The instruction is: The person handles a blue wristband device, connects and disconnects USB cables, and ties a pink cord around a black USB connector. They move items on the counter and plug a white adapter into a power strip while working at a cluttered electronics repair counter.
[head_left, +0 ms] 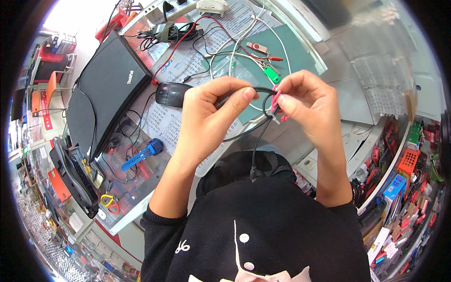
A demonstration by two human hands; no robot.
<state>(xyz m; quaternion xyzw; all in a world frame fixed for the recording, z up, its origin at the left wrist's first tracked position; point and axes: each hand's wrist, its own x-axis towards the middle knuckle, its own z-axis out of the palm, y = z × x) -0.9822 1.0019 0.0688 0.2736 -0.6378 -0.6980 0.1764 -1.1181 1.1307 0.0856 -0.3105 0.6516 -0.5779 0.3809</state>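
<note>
Thin, looped black cable [264, 89]'s pinched in the left grip [209, 108], twisted pink cord [276, 100] in the right grip [307, 101]; should be snugged gently, not yanked.

Soft black knit top [300, 230], black sleeves [162, 228] stopping near the elbows, round white buttons [244, 238], thin pale line [236, 246] down the front, little curly white mark [182, 246] on the chest, pointy cream collar [268, 277], bare left hand [206, 110], bare right hand [312, 101]

lettered: black laptop [110, 89], paper sheets [162, 122], black top [291, 225].
</note>
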